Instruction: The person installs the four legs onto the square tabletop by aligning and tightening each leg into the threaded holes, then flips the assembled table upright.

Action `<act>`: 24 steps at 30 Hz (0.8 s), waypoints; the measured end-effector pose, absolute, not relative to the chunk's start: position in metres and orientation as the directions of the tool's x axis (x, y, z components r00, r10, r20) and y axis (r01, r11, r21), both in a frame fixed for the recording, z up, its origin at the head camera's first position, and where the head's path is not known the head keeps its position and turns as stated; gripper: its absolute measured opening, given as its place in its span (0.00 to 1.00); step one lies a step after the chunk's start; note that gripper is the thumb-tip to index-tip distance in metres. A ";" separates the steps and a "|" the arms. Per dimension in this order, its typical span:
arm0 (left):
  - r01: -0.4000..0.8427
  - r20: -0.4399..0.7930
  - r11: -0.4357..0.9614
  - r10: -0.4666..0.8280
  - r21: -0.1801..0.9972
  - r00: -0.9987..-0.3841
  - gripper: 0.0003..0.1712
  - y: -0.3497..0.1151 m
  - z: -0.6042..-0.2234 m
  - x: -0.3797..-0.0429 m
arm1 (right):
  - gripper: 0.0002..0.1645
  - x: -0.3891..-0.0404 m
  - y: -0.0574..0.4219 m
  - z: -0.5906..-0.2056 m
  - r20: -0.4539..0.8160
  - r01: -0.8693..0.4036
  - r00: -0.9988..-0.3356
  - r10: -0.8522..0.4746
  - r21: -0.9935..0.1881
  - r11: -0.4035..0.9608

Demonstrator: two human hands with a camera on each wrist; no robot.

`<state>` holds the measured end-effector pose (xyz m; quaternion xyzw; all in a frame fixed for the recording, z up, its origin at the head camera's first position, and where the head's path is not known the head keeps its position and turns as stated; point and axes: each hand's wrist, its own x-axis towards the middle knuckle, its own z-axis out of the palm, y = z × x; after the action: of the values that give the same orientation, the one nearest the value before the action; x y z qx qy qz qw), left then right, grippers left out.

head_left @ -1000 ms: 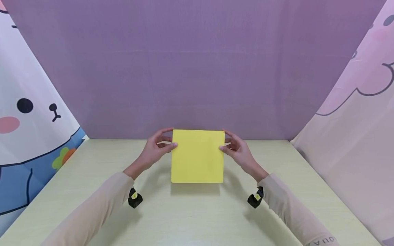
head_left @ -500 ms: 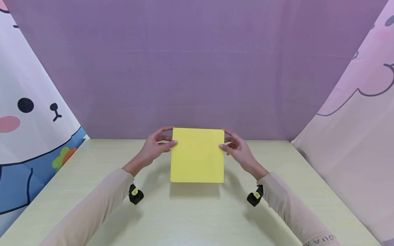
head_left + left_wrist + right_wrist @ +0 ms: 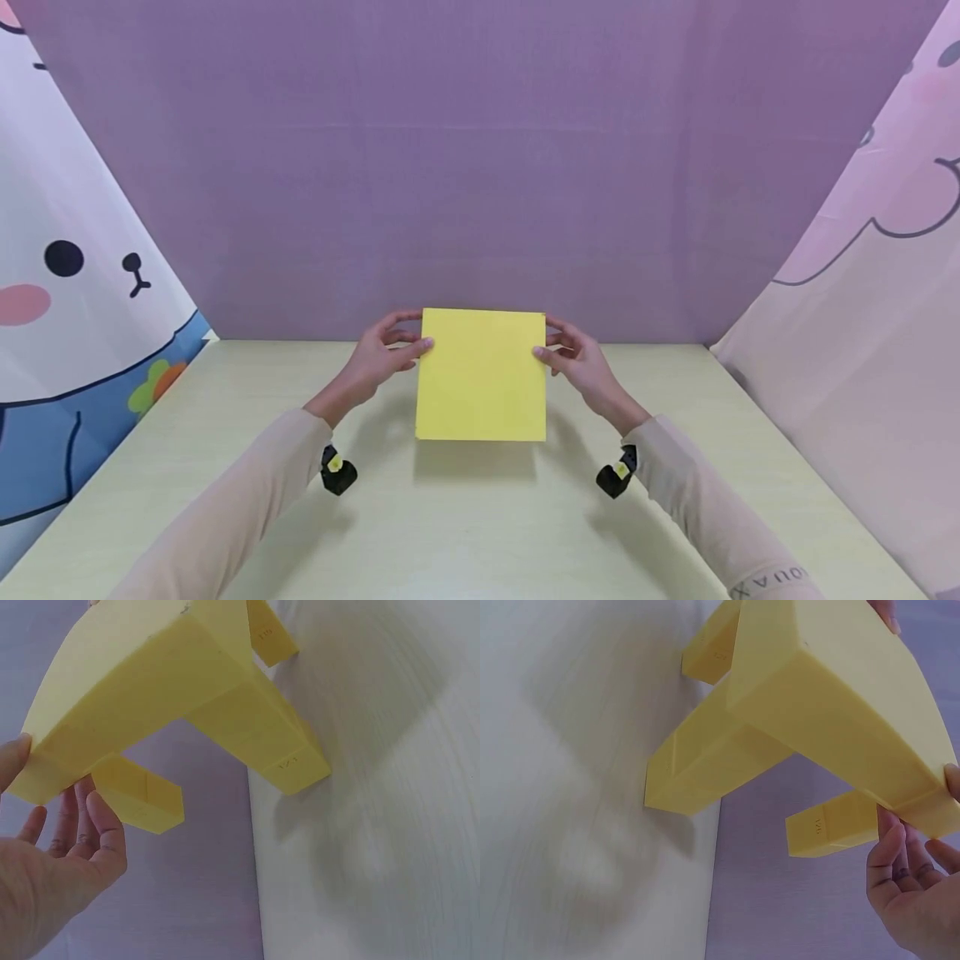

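Note:
A small yellow stool (image 3: 482, 375), with a flat square top and block-like legs, is held up over the table by both hands. My left hand (image 3: 378, 354) grips the left side near the far corner, thumb on the top and the other fingers beneath the edge. Mirroring it, my right hand (image 3: 581, 358) holds the right side close to the far corner. In the left wrist view a near leg (image 3: 281, 754) has its end right at the table surface, and a far leg (image 3: 142, 799) hangs against the purple backdrop. The right wrist view shows a matching near leg (image 3: 697, 765).
The pale wooden table (image 3: 480, 542) spreads below, carrying shadows of the arms and stool. A purple cloth (image 3: 480, 167) stands at its back edge. Printed cartoon curtains flank it, one left (image 3: 82, 350) and one right (image 3: 862, 375).
The yellow stool's top has risen slightly in the head view, its near edge a little too. Both hands keep their grip and have shifted up very slightly with it.

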<state>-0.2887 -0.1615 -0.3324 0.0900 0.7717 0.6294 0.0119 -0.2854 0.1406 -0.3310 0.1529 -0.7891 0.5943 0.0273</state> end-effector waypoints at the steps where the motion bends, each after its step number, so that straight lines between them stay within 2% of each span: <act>1: 0.124 0.096 0.180 0.152 0.976 -0.984 0.35 -0.161 -0.333 -0.289 | 0.36 -0.286 0.140 -0.331 0.224 -0.272 -0.952 -0.207 -0.931 0.243; 7: 0.119 0.100 0.119 0.150 0.986 -0.984 0.34 -0.161 -0.340 -0.289 | 0.35 -0.289 0.140 -0.332 0.228 -0.272 -0.952 -0.204 -0.937 0.220; 24: 0.151 0.129 0.108 0.187 0.983 -0.974 0.34 -0.163 -0.356 -0.278 | 0.31 -0.297 0.136 -0.336 0.196 -0.226 -0.969 -0.152 -0.951 0.210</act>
<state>-0.2784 -0.1632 -0.3562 0.1136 0.7440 0.6583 0.0138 -0.2971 0.1360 -0.3359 0.1216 -0.7772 0.6166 0.0297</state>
